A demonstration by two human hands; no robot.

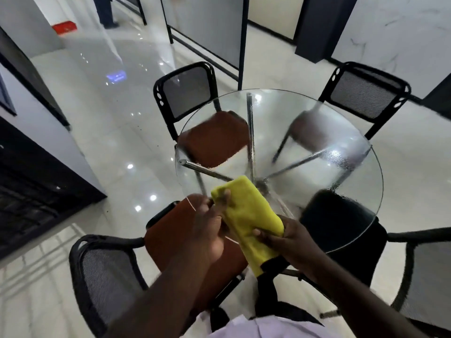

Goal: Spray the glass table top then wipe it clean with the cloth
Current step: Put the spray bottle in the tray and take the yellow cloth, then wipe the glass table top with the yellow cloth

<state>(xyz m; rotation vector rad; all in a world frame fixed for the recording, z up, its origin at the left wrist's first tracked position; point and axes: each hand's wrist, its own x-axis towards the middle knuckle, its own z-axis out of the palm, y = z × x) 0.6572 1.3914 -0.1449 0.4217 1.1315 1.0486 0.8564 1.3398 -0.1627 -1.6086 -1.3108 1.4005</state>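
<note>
Head view looks down on a round glass surface (317,132) on chrome legs, misted with droplets on its far and right parts, with four chairs (188,98) drawn up around it. Above its near edge a folded yellow cloth (246,215) is held between both hands, which sit close together. Left hand (210,230) pinches the cloth's upper left edge, and right hand (290,242) grips its lower right side, perhaps folding it.

I see the round glass table top (305,132) bare and open to reach; four chairs (192,98) ring its edge.
</note>
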